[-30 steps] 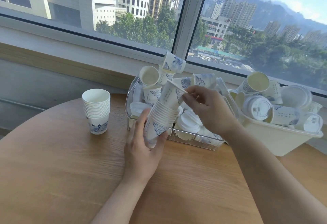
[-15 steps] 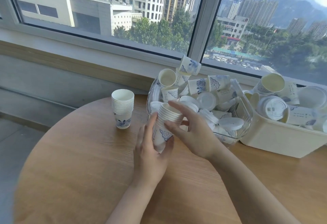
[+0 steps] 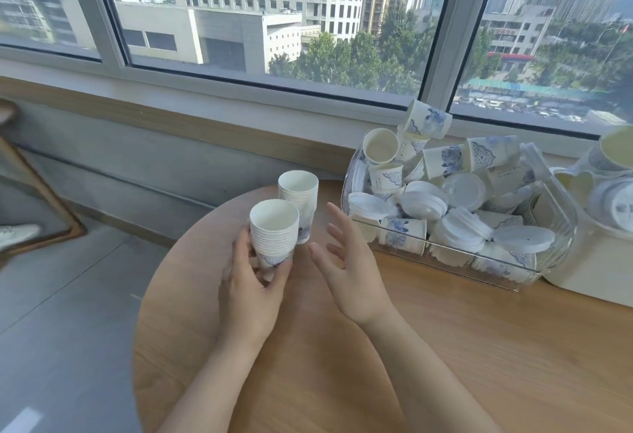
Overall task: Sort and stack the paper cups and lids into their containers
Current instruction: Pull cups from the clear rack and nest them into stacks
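Observation:
My left hand (image 3: 250, 290) grips an upright stack of nested white paper cups with blue print (image 3: 273, 231), low around its base, over the round wooden table (image 3: 479, 347). A second cup stack (image 3: 298, 199) stands on the table just behind it. My right hand (image 3: 349, 261) hovers to the right of the held stack, fingers spread, holding nothing. A clear plastic bin (image 3: 455, 254) at the right holds several loose cups (image 3: 489, 157) and white lids (image 3: 462, 232) in a jumble.
A cream tub (image 3: 589, 282) with more cups and lids sits at the far right edge. The window sill and wall run behind the table. Grey floor lies to the left, past the table's curved edge, with a wooden frame leaning there.
My right hand has let go of the held stack and drawn back to the right. My left hand carried the stack left, close to the standing stack. The view swung left.

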Demonstrator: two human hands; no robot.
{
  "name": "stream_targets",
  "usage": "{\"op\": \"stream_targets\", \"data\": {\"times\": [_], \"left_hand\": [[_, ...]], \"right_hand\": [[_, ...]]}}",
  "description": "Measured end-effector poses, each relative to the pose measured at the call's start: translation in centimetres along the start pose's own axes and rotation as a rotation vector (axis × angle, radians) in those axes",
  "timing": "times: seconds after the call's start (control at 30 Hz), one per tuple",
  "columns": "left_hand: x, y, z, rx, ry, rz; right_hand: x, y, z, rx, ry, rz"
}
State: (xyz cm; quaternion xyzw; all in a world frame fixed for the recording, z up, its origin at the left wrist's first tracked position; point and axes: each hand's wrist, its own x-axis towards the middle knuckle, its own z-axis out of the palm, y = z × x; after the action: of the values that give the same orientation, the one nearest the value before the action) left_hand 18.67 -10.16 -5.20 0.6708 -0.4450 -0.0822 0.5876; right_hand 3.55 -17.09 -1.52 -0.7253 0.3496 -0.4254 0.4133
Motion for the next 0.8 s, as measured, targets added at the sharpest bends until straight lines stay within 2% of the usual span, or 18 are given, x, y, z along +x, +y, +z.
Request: {"op": "stream_targets", "data": {"times": [0.3,0.8], "left_hand": [[3.6,-2.0,-0.2,0.008,0.020,-0.047],[5.4,-2.8,2.0,-0.008,0.027,0.014]], "right_hand": [[2.6,2.8,3.0,0.079,-0.031,0.107],[4.8,3.7,3.4,0.099,0.034,0.072]]}}
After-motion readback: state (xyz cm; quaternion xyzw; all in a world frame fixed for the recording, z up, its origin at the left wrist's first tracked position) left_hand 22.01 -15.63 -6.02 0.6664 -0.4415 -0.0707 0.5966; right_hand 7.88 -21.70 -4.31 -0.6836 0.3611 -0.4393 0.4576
